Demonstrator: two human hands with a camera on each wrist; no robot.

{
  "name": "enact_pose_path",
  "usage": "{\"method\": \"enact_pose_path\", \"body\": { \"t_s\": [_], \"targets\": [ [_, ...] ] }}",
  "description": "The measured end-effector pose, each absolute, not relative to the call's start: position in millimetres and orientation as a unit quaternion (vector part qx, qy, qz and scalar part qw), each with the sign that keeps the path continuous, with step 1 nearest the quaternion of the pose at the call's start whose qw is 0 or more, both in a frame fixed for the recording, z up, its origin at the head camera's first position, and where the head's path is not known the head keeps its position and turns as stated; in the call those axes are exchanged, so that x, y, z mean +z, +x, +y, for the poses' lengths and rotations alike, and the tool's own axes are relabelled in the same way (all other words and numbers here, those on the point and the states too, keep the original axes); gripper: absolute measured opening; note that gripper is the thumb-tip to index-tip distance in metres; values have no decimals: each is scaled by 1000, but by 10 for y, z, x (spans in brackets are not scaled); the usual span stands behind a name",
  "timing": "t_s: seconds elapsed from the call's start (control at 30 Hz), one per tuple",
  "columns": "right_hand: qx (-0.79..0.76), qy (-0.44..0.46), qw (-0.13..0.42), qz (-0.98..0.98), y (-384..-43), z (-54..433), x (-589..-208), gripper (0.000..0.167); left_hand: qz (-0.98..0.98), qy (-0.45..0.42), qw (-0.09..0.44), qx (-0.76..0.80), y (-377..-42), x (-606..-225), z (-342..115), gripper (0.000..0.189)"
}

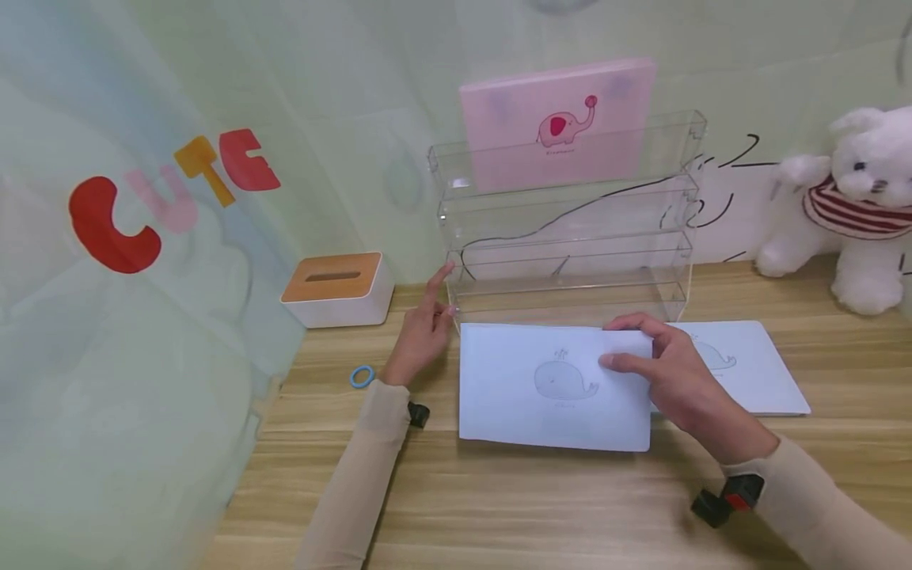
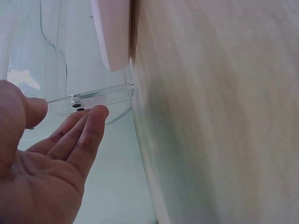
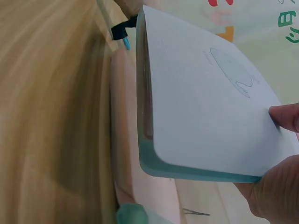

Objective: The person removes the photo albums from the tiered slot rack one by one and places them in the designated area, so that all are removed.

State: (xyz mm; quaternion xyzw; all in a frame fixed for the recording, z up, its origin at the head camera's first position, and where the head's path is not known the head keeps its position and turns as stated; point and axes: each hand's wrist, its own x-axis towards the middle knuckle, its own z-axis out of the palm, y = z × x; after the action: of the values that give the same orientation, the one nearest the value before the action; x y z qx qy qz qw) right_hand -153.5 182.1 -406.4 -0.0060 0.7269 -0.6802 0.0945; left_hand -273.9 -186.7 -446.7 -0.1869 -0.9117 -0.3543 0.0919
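Observation:
My right hand (image 1: 684, 380) pinches the right edge of a light-blue notebook (image 1: 499, 388) with a whale drawing, thumb on its front cover. The notebook is held tilted above the table, in front of a clear tiered rack (image 1: 570, 297). In the right wrist view the notebook (image 3: 201, 102) shows its teal edge and thickness. My left hand (image 1: 423, 332) is at the rack's left side, index finger extended. In the left wrist view its fingers (image 2: 88, 135) lie fairly straight by the clear side panel. A second whale notebook (image 1: 762, 372) lies on the table at right, partly hidden.
A pink elephant notebook (image 1: 492, 119) stands in the rack's top tier. Left of the rack are a tissue box (image 1: 349, 313) with a wooden lid and a blue ring (image 1: 354, 381). A white plush toy (image 1: 865, 277) sits at the right, against the wall covering.

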Motion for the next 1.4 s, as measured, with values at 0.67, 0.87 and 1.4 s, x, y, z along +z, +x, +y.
{"method": "enact_pose_path", "body": {
  "t_s": [0.67, 0.87, 1.4],
  "targets": [
    [-713, 14, 219, 666, -1333, 1729, -4374, 28, -914, -179, 84, -353, -2730, -4473, -1871, 75],
    [-719, 15, 228, 656, -1303, 1709, -4431, 30, -914, -179, 85, -354, -2730, -4472, -1869, 76],
    [-701, 60, 235, 671, -1291, 1592, -4551, 39, -912, -182, 89, -356, -2732, -4456, -1859, 75]
  ]
}}
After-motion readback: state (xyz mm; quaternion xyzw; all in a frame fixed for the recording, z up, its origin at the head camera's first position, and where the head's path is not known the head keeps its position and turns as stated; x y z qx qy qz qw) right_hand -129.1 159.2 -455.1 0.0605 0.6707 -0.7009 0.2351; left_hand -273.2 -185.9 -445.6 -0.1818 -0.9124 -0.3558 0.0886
